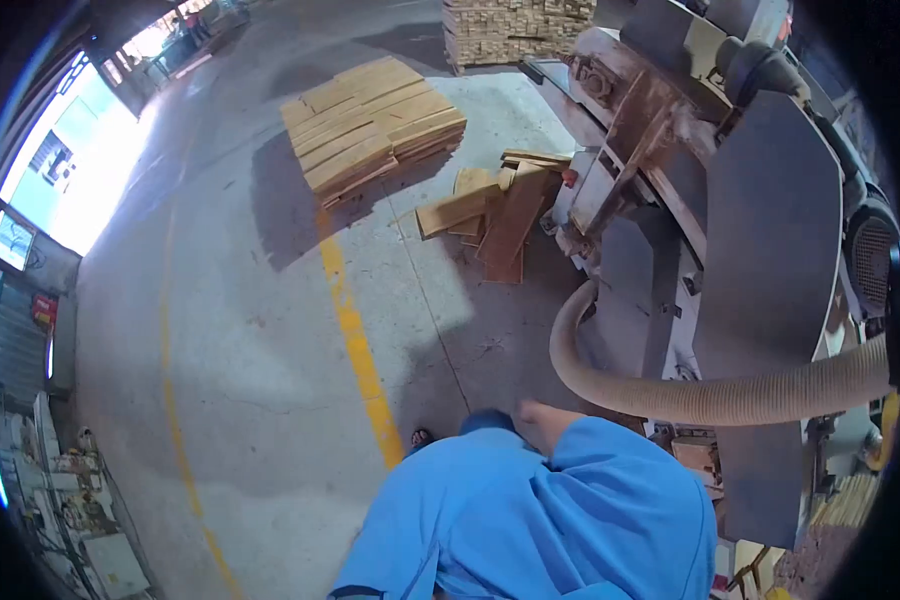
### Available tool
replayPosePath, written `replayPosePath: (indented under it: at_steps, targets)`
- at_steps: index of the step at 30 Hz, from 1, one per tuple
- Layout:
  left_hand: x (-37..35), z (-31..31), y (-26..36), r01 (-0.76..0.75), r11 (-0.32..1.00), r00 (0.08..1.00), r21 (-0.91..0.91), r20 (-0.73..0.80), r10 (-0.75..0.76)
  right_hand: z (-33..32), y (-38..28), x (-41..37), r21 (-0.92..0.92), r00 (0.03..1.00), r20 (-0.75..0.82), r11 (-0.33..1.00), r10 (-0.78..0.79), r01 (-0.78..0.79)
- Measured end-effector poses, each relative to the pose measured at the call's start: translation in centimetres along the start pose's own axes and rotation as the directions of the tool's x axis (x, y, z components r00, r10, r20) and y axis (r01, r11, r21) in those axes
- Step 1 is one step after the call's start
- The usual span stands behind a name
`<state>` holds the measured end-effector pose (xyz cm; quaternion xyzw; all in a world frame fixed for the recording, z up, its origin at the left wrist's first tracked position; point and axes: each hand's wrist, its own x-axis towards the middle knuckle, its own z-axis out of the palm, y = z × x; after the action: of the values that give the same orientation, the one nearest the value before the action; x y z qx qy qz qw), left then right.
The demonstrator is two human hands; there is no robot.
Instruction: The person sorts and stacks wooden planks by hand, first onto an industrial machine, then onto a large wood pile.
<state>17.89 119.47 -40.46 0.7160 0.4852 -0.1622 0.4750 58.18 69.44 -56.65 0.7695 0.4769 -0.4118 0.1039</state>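
A blue shirt fills the bottom of the head view. From its right sleeve a short stretch of bare forearm comes out, and my right hand shows only as a small, blurred patch at its end. Its fingers cannot be made out, nor anything in them. It is beside a dark blue piece of clothing, over the grey floor and left of the ribbed hose. My left hand is out of sight. A foot in a dark sandal shows at the shirt's left edge.
A large machine with a ribbed hose stands on the right. Loose boards lie by its base. A low stack of planks sits ahead, with another wood stack behind. Yellow lines cross the floor.
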Motion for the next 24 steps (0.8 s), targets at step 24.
replayPosePath:
  at_steps: [24]
  targets:
    - [53.0, 3.2, 62.7, -0.229, 0.873, 0.917, 0.431, 0.397, 0.045, -59.3, 49.8, 12.1, 0.981, 0.42, -0.189, 0.185, 0.887, 0.052]
